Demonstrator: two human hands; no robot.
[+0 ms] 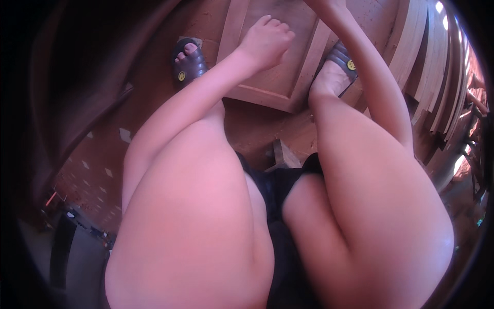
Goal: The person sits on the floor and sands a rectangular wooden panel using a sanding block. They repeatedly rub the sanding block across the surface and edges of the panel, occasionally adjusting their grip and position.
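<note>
A wooden framed panel (261,96), with pale rails around a brown middle, lies on the floor between my feet. Over its middle part is my left hand (267,42), its fingers curled into a closed shape; whatever may be inside them is hidden. At the top edge, my right hand (325,4) is mostly cut off, near the panel's right rail. Its fingers are out of sight.
My sandalled feet flank the panel, the left sandal (198,64) and the right sandal (343,57) close to its sides. Long wooden planks (429,62) are stacked at the right. A small wooden piece (284,155) shows between my thighs. Dark fabric (77,77) hangs at the left.
</note>
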